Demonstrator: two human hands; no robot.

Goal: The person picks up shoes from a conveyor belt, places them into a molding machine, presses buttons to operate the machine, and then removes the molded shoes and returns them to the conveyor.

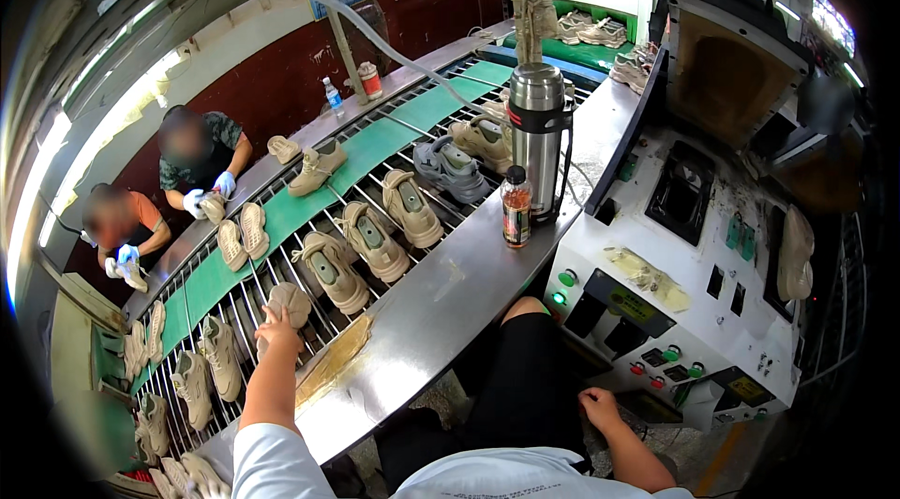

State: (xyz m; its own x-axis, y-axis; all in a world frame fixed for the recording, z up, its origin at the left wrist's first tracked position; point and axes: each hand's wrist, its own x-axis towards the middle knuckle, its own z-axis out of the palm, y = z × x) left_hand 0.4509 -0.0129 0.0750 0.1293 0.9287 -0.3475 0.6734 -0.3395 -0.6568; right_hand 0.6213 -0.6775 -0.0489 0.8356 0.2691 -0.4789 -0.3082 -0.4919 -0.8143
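Observation:
My left hand [275,327] reaches over the metal ledge to the roller conveyor, its fingers curled round one end of a beige sneaker [290,302]. Part of that sneaker is hidden behind the hand. Further along the rollers stand more beige sneakers, the closest being a laced one [332,272]; a grey sneaker [451,169] is beyond them. On the nearer side of my hand sits another beige sneaker [220,357]. Low beside my right thigh, my right hand [600,407] is held with its fingers curled in, close to the white machine; nothing shows in it.
A steel flask [538,138] and a drink bottle [516,207] stand on the metal ledge [427,302]. To my right is a white machine [600,260] with buttons and a raised lid [736,68]. Across the conveyor's green belt [309,204], two gloved co-workers [202,157] handle shoes.

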